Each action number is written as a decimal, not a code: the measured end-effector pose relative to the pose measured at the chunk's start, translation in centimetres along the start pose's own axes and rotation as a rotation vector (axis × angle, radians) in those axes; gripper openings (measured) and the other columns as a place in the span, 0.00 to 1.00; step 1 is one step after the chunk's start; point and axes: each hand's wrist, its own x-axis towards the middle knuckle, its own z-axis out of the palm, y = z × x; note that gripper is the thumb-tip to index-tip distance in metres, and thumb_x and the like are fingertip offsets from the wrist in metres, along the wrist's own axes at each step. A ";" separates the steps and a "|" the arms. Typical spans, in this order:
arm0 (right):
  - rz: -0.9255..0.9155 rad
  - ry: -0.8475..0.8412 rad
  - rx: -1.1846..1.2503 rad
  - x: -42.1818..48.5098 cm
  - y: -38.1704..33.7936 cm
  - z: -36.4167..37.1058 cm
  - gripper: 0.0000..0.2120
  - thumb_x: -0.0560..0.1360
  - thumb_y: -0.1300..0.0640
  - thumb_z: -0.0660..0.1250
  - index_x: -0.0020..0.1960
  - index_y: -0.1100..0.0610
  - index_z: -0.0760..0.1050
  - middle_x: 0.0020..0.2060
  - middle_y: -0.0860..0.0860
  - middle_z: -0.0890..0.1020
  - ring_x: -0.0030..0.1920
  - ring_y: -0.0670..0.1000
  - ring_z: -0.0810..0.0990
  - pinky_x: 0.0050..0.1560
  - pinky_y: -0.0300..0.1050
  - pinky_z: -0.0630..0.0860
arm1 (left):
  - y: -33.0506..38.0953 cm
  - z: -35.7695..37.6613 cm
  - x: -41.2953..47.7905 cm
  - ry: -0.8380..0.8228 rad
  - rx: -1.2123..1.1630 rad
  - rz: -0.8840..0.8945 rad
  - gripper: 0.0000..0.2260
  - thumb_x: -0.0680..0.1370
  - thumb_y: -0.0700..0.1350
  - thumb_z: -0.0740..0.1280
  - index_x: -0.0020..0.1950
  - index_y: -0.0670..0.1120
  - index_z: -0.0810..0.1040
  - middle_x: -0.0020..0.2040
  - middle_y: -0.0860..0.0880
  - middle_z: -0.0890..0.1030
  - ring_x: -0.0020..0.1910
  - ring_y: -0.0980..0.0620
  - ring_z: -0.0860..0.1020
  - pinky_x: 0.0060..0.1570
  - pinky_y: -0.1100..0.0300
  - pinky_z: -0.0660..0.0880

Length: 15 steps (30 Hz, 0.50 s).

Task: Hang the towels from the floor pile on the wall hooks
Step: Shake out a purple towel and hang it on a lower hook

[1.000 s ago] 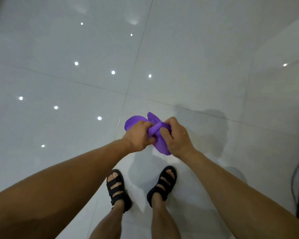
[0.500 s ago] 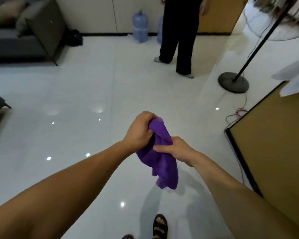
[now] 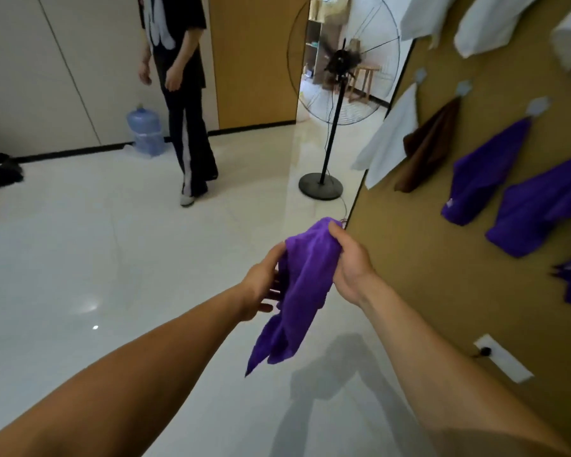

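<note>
Now raised toward the wall, purple towel pinched atop by right hand fingers, left hand fingers spread beside.

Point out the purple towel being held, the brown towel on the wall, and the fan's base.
held purple towel (image 3: 305, 291): head view, middle of the hanging cloth.
brown towel (image 3: 426, 150): head view, mid-fold below its hook.
fan base (image 3: 320, 187): head view, round floor plate.

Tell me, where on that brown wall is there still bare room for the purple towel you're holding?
The wall is bare low down, between the hanging purple towels and the white outlet plate, right beside the right hand. Higher up it is crowded: white towel, brown towel and purple ones hang side by side. No free hook shows in view.
</note>
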 end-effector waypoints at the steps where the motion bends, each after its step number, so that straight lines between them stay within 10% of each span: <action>1: 0.005 -0.001 0.026 -0.6 -0.8 -1.1 0.24 0.76 0.43 0.65 0.62 0.61 0.76 0.55 0.59 0.83 0.57 0.59 0.81 0.62 0.57 0.75 | 0.1 1.4 -0.1 -0.039 -0.044 0.034 0.35 0.71 0.73 0.57 0.59 0.45 0.78 0.54 0.45 0.82 0.52 0.45 0.80 0.49 0.49 0.76; 7: 0.013 -0.073 0.159 -4.3 -5.0 -10.3 0.23 0.77 0.47 0.64 0.64 0.63 0.75 0.58 0.61 0.81 0.59 0.59 0.80 0.65 0.55 0.73 | 3.2 9.7 -0.4 -0.021 0.160 0.354 0.09 0.79 0.49 0.65 0.46 0.46 0.80 0.43 0.48 0.81 0.46 0.48 0.78 0.42 0.58 0.75; 12: -0.044 0.009 0.353 -7.0 -7.4 -19.1 0.19 0.76 0.49 0.59 0.57 0.61 0.79 0.50 0.60 0.84 0.48 0.57 0.84 0.46 0.48 0.81 | 5.2 18.9 -0.4 0.270 0.447 0.620 0.16 0.75 0.55 0.69 0.57 0.49 0.73 0.50 0.52 0.76 0.46 0.53 0.77 0.38 0.65 0.70; 15: -0.076 0.067 0.458 -8.5 -8.4 -23.6 0.21 0.73 0.55 0.54 0.58 0.63 0.78 0.51 0.62 0.84 0.47 0.59 0.84 0.44 0.50 0.81 | 5.6 24.4 -0.5 -0.026 0.396 0.580 0.11 0.77 0.55 0.66 0.48 0.47 0.76 0.43 0.51 0.81 0.42 0.52 0.81 0.33 0.66 0.72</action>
